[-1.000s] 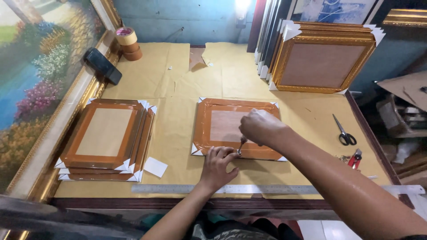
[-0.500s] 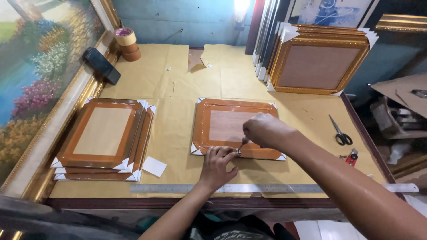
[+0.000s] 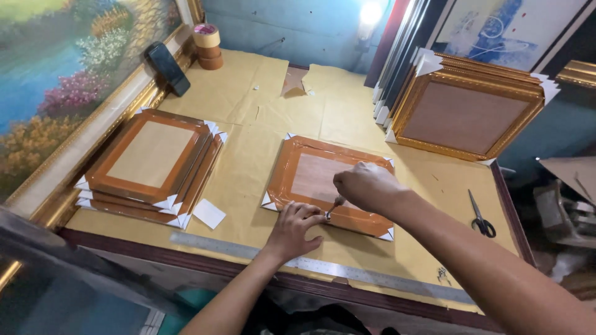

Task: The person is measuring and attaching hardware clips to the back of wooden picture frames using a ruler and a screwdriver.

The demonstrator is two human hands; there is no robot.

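Paintings frame the left edge: a large landscape canvas (image 3: 56, 80) in a gilt moulding leans beside the table (image 3: 261, 111), whose top is covered in creased tan paper. On it lies a stack of picture frames (image 3: 149, 164), face down, with smooth brown board backs, glossy orange-brown tape borders and white card corner guards. A loose white card (image 3: 209, 213) sits just beside the stack, and a long steel ruler (image 3: 261, 254) runs along the near edge.

At centre, a single frame (image 3: 323, 183) of the same kind lies flat, back up. The left hand (image 3: 295, 226) presses on its near border, fingers spread and flat. The right hand (image 3: 366, 186) is curled closed around a thin tool (image 3: 333, 208), seemingly a small screwdriver, whose tip meets the frame's near edge just beside the left fingertips.

To do this well, the left hand should likely keep the frame pinned so it cannot slide on the paper, with fingertips clear of the tip, and the tool held steady.

Rightward, gilt frames (image 3: 465, 108) lean stacked, and black-handled scissors (image 3: 479, 217) lie near the table's edge.
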